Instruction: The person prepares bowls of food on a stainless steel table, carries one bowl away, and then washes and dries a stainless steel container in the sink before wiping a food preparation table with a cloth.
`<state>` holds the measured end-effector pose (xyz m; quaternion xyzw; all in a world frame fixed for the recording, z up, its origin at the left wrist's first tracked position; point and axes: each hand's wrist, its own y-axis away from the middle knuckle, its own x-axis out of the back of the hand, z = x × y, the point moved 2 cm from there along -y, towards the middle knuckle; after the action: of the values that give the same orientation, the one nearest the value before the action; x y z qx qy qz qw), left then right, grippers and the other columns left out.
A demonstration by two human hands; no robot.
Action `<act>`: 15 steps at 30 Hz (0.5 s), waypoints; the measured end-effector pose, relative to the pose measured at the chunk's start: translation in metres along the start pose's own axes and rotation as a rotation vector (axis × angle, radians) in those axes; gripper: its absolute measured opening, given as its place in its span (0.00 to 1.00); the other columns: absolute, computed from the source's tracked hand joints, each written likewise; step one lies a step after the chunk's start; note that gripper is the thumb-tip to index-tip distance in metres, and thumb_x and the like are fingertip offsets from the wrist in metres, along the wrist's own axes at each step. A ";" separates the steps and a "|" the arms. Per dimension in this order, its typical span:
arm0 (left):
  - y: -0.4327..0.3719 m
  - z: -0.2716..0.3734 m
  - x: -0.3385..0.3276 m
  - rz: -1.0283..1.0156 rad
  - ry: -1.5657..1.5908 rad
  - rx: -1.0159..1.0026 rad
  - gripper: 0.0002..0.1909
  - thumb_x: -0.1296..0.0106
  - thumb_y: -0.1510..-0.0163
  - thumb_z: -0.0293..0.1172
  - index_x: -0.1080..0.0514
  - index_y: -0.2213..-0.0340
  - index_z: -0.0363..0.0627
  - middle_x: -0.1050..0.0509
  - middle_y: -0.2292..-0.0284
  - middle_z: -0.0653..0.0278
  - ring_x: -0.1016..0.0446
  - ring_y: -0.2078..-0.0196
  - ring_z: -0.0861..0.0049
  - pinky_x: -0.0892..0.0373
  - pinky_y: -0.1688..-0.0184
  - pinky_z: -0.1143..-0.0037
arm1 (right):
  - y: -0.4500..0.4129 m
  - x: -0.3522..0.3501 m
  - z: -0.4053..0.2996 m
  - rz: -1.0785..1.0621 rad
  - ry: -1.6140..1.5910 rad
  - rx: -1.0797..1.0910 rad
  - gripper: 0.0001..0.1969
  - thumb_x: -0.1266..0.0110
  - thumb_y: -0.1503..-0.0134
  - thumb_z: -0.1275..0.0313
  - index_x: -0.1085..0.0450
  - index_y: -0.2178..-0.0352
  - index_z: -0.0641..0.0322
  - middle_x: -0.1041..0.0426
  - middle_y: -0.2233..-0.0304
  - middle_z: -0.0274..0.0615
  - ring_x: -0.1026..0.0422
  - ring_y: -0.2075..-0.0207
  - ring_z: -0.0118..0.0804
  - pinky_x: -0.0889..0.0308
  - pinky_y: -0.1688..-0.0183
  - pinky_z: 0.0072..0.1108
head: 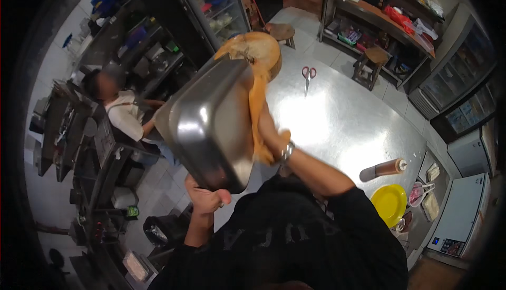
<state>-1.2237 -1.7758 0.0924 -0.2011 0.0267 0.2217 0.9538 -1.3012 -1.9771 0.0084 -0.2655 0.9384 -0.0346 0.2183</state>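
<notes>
A deep stainless steel pan (209,124) is tilted up on its side before me, above the left end of the steel table. At its lower edge my left hand (207,195) grips it, thumb on the outside. My right hand (272,136), with a metal watch or bracelet on the wrist, presses an orange cloth (259,112) against the pan's base. Just past the pan a round wooden chopping block (269,51) stands on the table. Red-handled scissors (307,80) lie on the steel tabletop. What the pan holds is hidden.
The steel table (332,120) bears a sauce bottle (383,170) and a yellow plate (388,205) at the right. Another person (126,112) is at the left by a dark counter. A black bin (162,230) stands on the floor below. Wooden stools (369,64) are beyond the table.
</notes>
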 end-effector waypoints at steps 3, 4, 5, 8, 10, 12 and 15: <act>-0.015 -0.021 -0.003 -0.080 -0.095 -0.032 0.37 0.24 0.69 0.43 0.29 0.61 0.34 0.25 0.65 0.68 0.27 0.64 0.81 0.30 0.59 0.78 | 0.042 -0.025 -0.017 0.035 -0.061 0.186 0.28 0.60 0.35 0.64 0.52 0.37 0.65 0.48 0.36 0.49 0.48 0.35 0.44 0.53 0.34 0.31; -0.024 -0.012 -0.011 -0.110 -0.043 0.060 0.37 0.23 0.69 0.40 0.30 0.59 0.34 0.25 0.65 0.68 0.27 0.63 0.81 0.30 0.58 0.78 | 0.047 -0.026 -0.040 0.017 0.185 0.372 0.29 0.57 0.37 0.62 0.49 0.38 0.67 0.46 0.37 0.53 0.47 0.36 0.49 0.53 0.34 0.34; -0.029 -0.008 -0.018 -0.146 0.014 0.157 0.38 0.23 0.69 0.38 0.30 0.58 0.34 0.24 0.65 0.68 0.27 0.63 0.81 0.29 0.57 0.77 | 0.052 -0.027 -0.064 0.041 0.396 0.559 0.30 0.54 0.38 0.61 0.46 0.39 0.68 0.44 0.39 0.56 0.46 0.37 0.54 0.53 0.35 0.37; -0.032 -0.004 0.005 -0.295 -0.028 0.190 0.41 0.22 0.72 0.37 0.31 0.56 0.33 0.25 0.62 0.66 0.28 0.60 0.82 0.30 0.55 0.77 | 0.009 -0.013 -0.105 -0.133 0.794 0.999 0.27 0.48 0.44 0.59 0.36 0.47 0.66 0.39 0.42 0.55 0.39 0.40 0.52 0.52 0.36 0.42; -0.029 0.003 0.015 -0.403 -0.041 0.241 0.46 0.21 0.75 0.41 0.32 0.55 0.32 0.25 0.61 0.65 0.28 0.59 0.81 0.31 0.55 0.78 | -0.002 -0.003 -0.106 -0.247 0.460 0.776 0.24 0.44 0.47 0.63 0.33 0.51 0.63 0.31 0.52 0.49 0.31 0.51 0.49 0.42 0.42 0.38; -0.025 0.011 0.015 -0.353 0.016 0.250 0.47 0.22 0.75 0.43 0.32 0.56 0.32 0.25 0.61 0.65 0.28 0.59 0.81 0.31 0.55 0.78 | -0.013 0.014 -0.107 -0.212 0.288 0.597 0.23 0.42 0.48 0.66 0.33 0.51 0.64 0.27 0.58 0.46 0.27 0.58 0.46 0.37 0.47 0.35; -0.021 0.016 0.017 -0.328 0.050 0.170 0.48 0.23 0.75 0.48 0.31 0.56 0.31 0.25 0.61 0.65 0.27 0.60 0.80 0.30 0.56 0.78 | -0.060 0.072 -0.066 -0.161 0.756 0.839 0.19 0.43 0.46 0.68 0.32 0.53 0.65 0.26 0.63 0.45 0.27 0.65 0.44 0.32 0.56 0.32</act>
<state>-1.2001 -1.7796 0.1122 -0.1268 0.0357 0.0550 0.9898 -1.3551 -2.0687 0.0504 -0.1961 0.8339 -0.5135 -0.0494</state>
